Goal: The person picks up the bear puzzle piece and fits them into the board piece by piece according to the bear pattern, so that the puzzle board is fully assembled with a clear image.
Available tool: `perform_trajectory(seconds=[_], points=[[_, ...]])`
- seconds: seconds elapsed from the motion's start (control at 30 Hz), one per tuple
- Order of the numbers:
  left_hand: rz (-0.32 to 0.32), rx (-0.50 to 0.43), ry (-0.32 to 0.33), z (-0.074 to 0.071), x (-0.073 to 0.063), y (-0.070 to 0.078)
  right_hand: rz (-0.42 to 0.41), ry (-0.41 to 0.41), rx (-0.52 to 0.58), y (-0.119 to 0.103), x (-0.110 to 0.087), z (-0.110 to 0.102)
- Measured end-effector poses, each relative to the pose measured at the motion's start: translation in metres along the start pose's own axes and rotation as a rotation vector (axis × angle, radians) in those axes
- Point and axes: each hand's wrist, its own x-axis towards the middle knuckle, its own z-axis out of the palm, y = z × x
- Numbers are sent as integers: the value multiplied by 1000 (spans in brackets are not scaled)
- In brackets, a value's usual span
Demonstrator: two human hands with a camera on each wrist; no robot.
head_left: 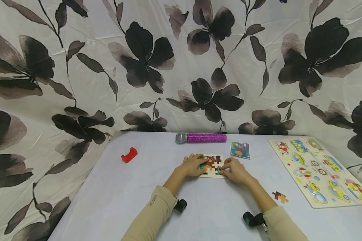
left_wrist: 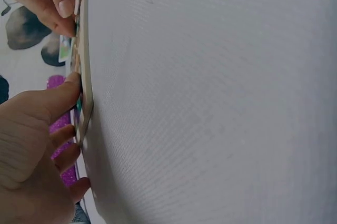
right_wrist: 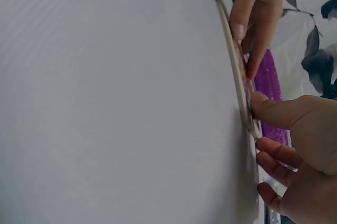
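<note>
A small wooden jigsaw board (head_left: 212,175) with a brown bear picture lies at the middle of the table, bare wood showing at its lower part. My left hand (head_left: 193,165) grips its left side, thumb on top and fingers around the edge, as the left wrist view (left_wrist: 37,140) shows from low down. At the board's right side, my right hand (head_left: 236,170) pinches a small green puzzle piece (head_left: 219,170) against the board. In the right wrist view, the right thumb (right_wrist: 268,108) is on the board, with the other fingers spread beside its edge.
Behind the board lie a glittery purple microphone (head_left: 206,138) and a bear picture card (head_left: 240,150). A loose brown puzzle piece (head_left: 280,197) lies at right, near a large vehicle puzzle board (head_left: 319,174). A red curved block (head_left: 129,155) sits at left. Floral cloth (head_left: 175,80) hangs behind.
</note>
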Motion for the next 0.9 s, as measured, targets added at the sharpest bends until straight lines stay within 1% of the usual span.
perform_trajectory(seconds=[0.1,0.17,0.27,0.33,0.4,0.43,0.47,0.57,0.67,0.77,0.9], points=[[-7,-2,-3,1,0,0,-25,-10,-2,0,-3,-1],[-10,-1,-4,1,0,-1,-59,8,9,-1,-6,-3],[-6,-5,-3,1,1,0,-84,78,36,-1,-15,-12],[-3,-5,-2,1,1,0,-76,131,38,0,-25,-23],[-2,-5,3,1,1,1,-37,161,20,3,-39,-37],[-3,-5,3,1,2,1,-12,159,3,6,-47,-45],[-5,-6,2,0,2,1,23,146,-18,9,-57,-52],[-10,-13,-3,0,2,2,156,66,-78,23,-86,-72],[-10,-18,-8,-1,1,2,263,1,-125,37,-114,-85],[-9,-16,-8,-1,1,1,315,-9,-137,48,-135,-91],[-2,-16,-3,0,1,1,333,15,-119,58,-153,-88]])
